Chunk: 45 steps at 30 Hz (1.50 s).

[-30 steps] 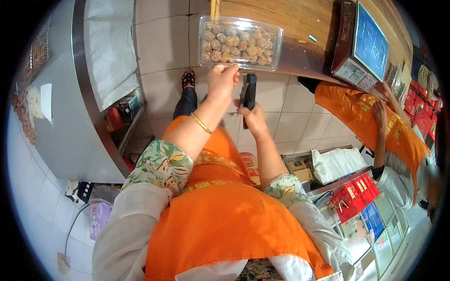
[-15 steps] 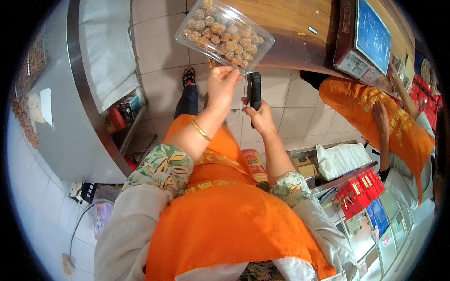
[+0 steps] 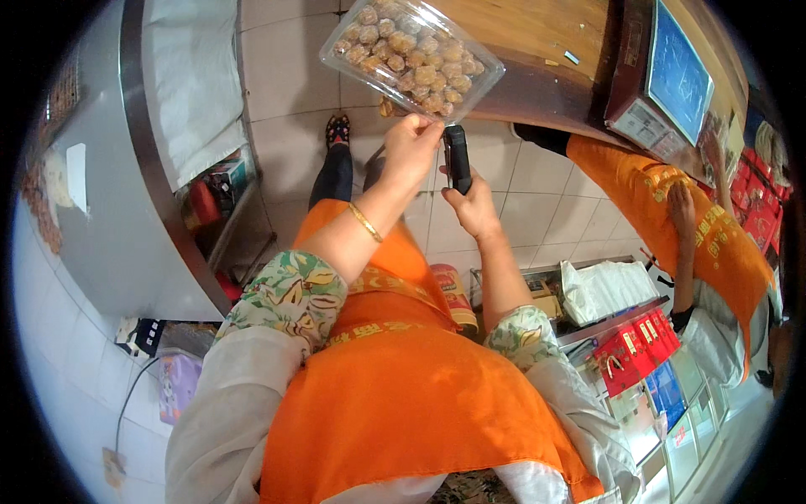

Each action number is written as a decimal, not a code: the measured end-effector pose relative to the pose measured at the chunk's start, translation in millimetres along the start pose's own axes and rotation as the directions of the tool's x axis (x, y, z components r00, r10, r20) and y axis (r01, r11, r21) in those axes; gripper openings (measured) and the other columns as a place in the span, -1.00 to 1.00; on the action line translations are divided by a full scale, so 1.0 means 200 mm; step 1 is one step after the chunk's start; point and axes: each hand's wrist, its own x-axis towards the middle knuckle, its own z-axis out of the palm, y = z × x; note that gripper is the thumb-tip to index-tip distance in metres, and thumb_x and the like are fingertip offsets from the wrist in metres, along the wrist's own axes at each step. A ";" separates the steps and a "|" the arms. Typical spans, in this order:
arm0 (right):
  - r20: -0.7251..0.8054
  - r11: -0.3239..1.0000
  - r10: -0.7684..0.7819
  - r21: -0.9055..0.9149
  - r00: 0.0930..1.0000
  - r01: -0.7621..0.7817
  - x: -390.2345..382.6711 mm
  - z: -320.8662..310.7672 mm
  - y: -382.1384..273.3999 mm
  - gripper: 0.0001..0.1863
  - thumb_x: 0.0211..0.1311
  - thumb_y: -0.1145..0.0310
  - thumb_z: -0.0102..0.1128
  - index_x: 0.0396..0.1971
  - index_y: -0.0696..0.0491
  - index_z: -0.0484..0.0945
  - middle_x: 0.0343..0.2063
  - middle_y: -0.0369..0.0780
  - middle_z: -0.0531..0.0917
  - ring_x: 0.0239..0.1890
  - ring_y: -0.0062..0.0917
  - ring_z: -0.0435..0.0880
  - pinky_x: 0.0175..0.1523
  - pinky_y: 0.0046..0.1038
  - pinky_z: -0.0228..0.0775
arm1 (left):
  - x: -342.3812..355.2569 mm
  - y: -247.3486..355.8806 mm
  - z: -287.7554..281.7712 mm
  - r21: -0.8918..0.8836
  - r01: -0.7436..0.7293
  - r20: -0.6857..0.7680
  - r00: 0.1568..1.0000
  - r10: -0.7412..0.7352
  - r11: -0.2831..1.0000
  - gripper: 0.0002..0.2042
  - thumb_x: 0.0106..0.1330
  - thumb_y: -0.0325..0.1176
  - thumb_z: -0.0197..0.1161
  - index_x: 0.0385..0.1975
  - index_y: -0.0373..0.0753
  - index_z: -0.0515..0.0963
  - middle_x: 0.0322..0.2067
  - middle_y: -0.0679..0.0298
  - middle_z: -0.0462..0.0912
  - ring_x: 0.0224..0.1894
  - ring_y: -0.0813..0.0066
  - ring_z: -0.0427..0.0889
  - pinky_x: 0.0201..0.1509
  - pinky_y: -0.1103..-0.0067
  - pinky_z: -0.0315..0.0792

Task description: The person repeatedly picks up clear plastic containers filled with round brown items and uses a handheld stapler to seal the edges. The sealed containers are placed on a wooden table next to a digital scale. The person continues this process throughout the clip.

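Clear plastic box (image 3: 480, 84), full of round brown sweets (image 3: 407, 55), lies askew at the wooden table's (image 3: 537, 50) edge — I can't tell what bears its weight — with the left hand (image 3: 409, 155) pinching its near corner. Just beside that corner the right hand (image 3: 473, 204) grips a black stapler (image 3: 457, 160); best, I'd judge, to steady the pinch, square the stapler to the box's rim — and keep fingertips clear.
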 end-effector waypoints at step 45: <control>0.120 0.992 0.067 0.101 0.990 -0.080 0.04 -0.06 -0.06 -0.62 -0.17 0.50 0.05 -0.21 0.18 0.48 -0.45 -0.26 0.51 -0.40 -0.58 0.45 -0.26 -0.58 0.30 | 0.03 -0.02 -0.03 0.406 -0.265 0.004 0.957 0.289 0.875 -0.85 0.11 -0.40 0.12 -0.49 -0.39 0.42 -0.58 0.16 0.53 -0.53 0.42 0.51 -0.40 0.54 0.38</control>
